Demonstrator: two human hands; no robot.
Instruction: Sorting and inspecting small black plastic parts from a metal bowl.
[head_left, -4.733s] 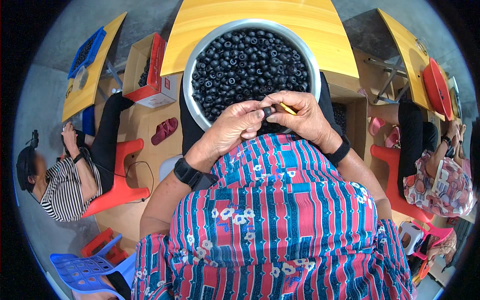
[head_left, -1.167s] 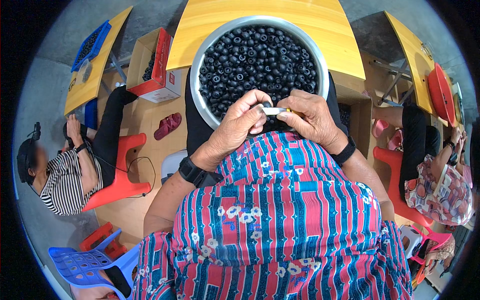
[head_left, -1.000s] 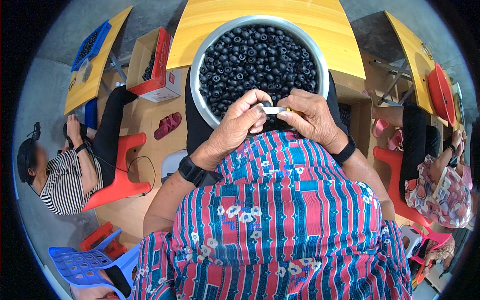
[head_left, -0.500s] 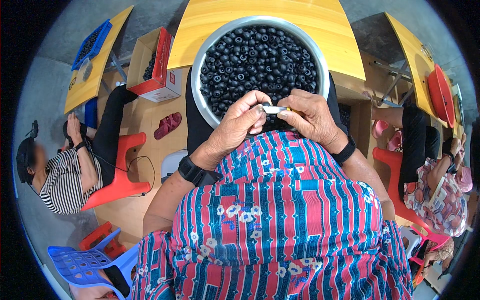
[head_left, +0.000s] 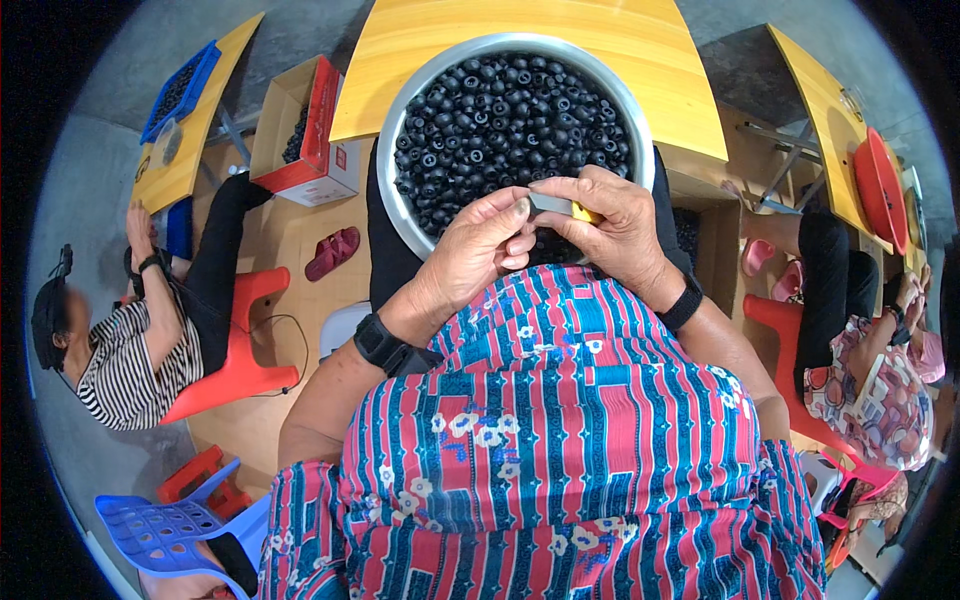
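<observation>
A wide metal basin (head_left: 392, 160) sits at my lap, full of small round black parts (head_left: 500, 115), many with a hole in the end. Over its near side my right hand (head_left: 615, 215) grips a small knife (head_left: 548, 203) with a flat grey blade and a yellow handle. The blade reaches across to the fingertips of my left hand (head_left: 480, 240). Thumb and index finger of that hand are pinched together on a small round black part, now mostly hidden by the fingers and blade.
A yellow wooden table (head_left: 400, 40) stands beyond the basin. To the left are a red and white carton (head_left: 320, 170), a red slipper (head_left: 333, 253) and a seated person (head_left: 140, 350). A person (head_left: 870, 380) sits on the right near a red basin (head_left: 880, 190).
The knife blade has turned from a bright, nearly level position to a darker, tilted one. My right fingers have shifted along it. The black part in my left pinch shows less.
</observation>
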